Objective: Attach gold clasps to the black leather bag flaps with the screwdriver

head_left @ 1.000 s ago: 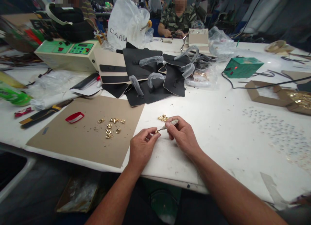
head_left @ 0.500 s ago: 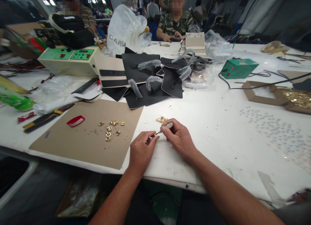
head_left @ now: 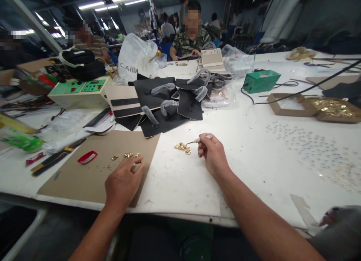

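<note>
My left hand is over the right part of a brown board, thumb and forefinger closed around a small gold buckle. Several more gold buckles lie just beyond its fingertips. In my right hand is a slim pale-handled tool with a thin metal shaft, a screwdriver or an awl. Its tip points left, by a small heap of gold fittings on the white table. Whether the tip touches the heap I cannot tell.
A red dish sits on the board. Black bag panels with plastic-wrapped handles lie beyond it. Small clear-looking pieces are spread at right, near cardboard trays and a green box. A co-worker sits opposite.
My hands have parted. The left has moved left from the middle onto the board's buckles; the right has moved slightly right, still holding the tool. The view has tilted up.
</note>
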### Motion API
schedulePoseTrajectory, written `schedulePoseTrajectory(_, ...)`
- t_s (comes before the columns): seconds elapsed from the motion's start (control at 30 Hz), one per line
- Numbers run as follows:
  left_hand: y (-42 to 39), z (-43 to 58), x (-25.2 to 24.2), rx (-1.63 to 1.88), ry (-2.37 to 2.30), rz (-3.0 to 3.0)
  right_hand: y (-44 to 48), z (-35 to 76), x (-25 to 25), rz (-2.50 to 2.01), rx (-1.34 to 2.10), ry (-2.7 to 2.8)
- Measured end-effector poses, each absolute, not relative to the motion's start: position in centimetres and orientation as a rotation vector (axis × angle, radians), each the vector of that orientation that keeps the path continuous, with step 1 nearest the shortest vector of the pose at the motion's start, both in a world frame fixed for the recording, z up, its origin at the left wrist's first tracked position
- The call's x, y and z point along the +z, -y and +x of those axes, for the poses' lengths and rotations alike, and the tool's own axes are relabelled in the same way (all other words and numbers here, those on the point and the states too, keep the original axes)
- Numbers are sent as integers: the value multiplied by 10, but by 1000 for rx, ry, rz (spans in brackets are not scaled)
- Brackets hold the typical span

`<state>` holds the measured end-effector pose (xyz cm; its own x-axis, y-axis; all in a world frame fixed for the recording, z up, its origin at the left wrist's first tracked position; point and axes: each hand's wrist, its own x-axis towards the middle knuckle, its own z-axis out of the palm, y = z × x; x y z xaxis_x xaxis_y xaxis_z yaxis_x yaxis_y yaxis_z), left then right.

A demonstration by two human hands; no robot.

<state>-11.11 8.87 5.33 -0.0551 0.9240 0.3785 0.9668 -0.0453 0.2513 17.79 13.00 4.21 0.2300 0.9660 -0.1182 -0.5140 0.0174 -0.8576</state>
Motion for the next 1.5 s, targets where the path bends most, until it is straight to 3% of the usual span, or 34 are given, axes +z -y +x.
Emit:
schedulePoseTrajectory(0.17, -99, -119, 67, -525, 2057, -2110, -132, 181, 48, -941, 1261, 556)
schedulePoseTrajectory(0.33, -106, -37, 51, -636, 1921, -2444, -133, 181, 47, -947, 1264, 556)
schedulePoseTrajectory(0.6, -131, 36, 31, -555, 2112, -2320, -137, 182, 41, -945, 1268, 545)
schedulePoseTrajectory(0.87, -124, 23, 26, -899, 2142, -2410, -135, 181, 42, -976, 1272, 585)
schedulePoseTrajectory(1.17, -78, -22, 28, -1608, 2252, -2319, -116, 164, 39, -1029, 1343, 1008)
schedulePoseTrajectory(1.5, -75, -22, 20, -1740, 2476, -2152, -107, 156, 42, -1105, 1266, 1220)
